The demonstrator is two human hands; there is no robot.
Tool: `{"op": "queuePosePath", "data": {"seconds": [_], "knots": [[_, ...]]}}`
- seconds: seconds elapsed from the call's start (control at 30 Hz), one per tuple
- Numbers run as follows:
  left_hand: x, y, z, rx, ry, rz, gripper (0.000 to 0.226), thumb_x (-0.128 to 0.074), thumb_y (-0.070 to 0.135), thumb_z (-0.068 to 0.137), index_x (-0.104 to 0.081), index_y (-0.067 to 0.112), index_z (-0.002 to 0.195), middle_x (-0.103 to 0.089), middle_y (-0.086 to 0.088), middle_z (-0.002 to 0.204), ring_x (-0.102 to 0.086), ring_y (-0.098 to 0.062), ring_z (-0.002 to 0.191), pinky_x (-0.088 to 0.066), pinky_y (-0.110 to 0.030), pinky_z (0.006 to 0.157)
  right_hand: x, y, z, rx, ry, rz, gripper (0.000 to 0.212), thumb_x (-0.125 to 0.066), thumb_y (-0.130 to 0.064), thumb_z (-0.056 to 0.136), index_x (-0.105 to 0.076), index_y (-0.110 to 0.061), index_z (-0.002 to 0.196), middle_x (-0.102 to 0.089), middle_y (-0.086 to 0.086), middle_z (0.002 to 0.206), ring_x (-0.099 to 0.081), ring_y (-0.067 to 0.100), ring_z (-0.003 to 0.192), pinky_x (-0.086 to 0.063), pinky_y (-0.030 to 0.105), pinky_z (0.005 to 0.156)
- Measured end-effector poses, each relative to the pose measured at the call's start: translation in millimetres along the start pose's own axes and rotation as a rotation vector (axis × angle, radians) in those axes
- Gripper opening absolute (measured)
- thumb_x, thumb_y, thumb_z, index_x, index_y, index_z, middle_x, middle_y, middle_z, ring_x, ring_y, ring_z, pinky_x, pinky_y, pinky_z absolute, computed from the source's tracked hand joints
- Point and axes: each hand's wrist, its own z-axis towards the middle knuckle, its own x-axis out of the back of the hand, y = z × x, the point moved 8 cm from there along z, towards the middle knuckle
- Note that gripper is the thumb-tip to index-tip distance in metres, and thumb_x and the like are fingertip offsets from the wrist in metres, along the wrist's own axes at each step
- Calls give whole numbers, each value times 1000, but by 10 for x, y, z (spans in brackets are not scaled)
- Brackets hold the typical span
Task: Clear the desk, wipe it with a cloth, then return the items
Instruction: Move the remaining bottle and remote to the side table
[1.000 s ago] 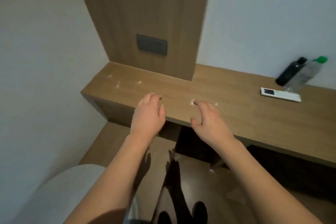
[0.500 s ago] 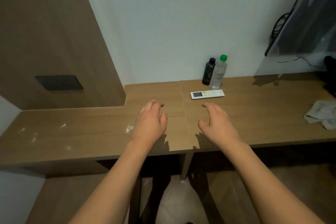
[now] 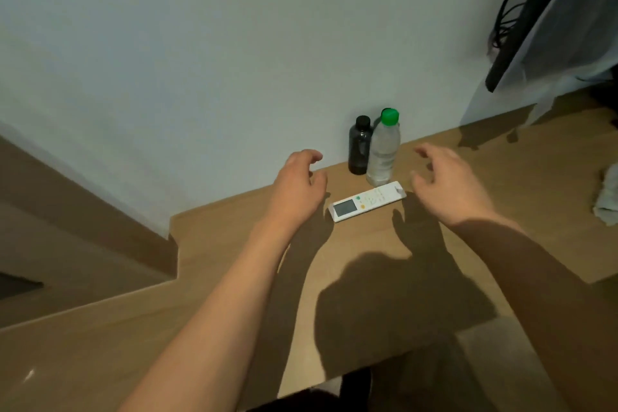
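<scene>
The white remote (image 3: 367, 201) lay on the bench (image 3: 207, 311) near the far wall, between both hands. The left hand (image 3: 297, 189) and right hand (image 3: 448, 186) hovered with loosely curled fingers — each grip empty. Behind stood a dark bottle (image 3: 359, 145) and a green-capped bottle (image 3: 384, 152); a cloth (image 3: 607, 201) lay far right.

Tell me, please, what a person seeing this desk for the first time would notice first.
Most likely the two bare hands, the left hand and the right hand, hovering open on either side of a white rectangular remote control with a small screen lying flat on the wooden desk. Just behind it, against the wall, a dark plastic bottle with a black cap stands beside a clear plastic bottle with a green cap. A crumpled pale cloth lies at the right edge.
</scene>
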Motion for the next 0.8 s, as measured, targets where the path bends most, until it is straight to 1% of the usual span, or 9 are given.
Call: {"op": "queuePosePath", "data": {"seconds": [0.1,0.17,0.27,0.33,0.4,0.5,0.6,0.73,0.8], "knots": [[-276,59,630,-42,-54,45,38,-50,25,103,-52,16,139,-54,-3,140,-60,-16,108,-44,-27,93,-29,193,639,-65,28,-44,54,-56,-14,97,-40,-23,147,-44,1,148,-50,20,127,-43,43,108],[-488,81,1007,-71,-91,87,40,-50,25,102,-51,16,140,-53,-5,141,-60,-21,116,-45,-31,97,-93,329,1093,-63,31,-78,52,-54,-11,97,-42,-25,146,-46,2,146,-53,21,122,-46,39,102],[-823,69,1436,-81,-167,141,39,-49,23,101,-50,17,139,-55,-8,138,-58,-26,117,-49,-37,97,-249,532,1669,-65,-6,-125,49,-52,-11,99,-43,-28,144,-47,2,145,-55,21,120,-47,37,99],[-995,78,1632,-129,-183,185,35,-50,21,101,-51,18,136,-58,-10,129,-59,-30,111,-51,-43,92,-380,610,1928,-30,-63,-170,50,-53,-9,99,-43,-27,144,-46,5,145,-55,24,120,-48,39,100],[-1109,69,1781,-143,-183,207,38,-51,22,100,-48,22,138,-58,-9,126,-59,-31,108,-51,-45,90,-502,588,2083,70,-118,-165,50,-52,-8,99,-43,-25,145,-47,8,143,-54,27,120,-46,41,101],[-1211,48,1890,-144,-191,274,42,-48,26,102,-44,26,143,-54,-9,123,-58,-32,105,-51,-42,84,-603,520,2225,171,-169,-151,51,-52,-10,97,-44,-25,145,-50,10,135,-54,29,118,-47,45,99],[-1214,75,1885,-177,-158,279,35,-51,28,100,-50,20,134,-57,-10,113,-60,-35,98,-51,-41,77,-646,472,2315,221,-231,-189,54,-60,-9,92,-47,-25,142,-52,10,123,-57,30,108,-49,47,92],[-1133,-23,1812,-118,-105,309,30,-56,35,99,-51,14,120,-63,-8,111,-62,-34,99,-40,-34,71,-632,460,2331,261,-233,-226,45,-64,-17,89,-51,-22,131,-53,7,113,-57,28,97,-49,43,82],[-1087,-99,1754,-72,-88,279,31,-57,37,98,-52,15,119,-65,-9,107,-62,-34,95,-42,-34,72,-611,513,2321,234,-201,-234,36,-64,-23,89,-52,-18,123,-54,5,112,-56,26,95,-48,41,78]]}}
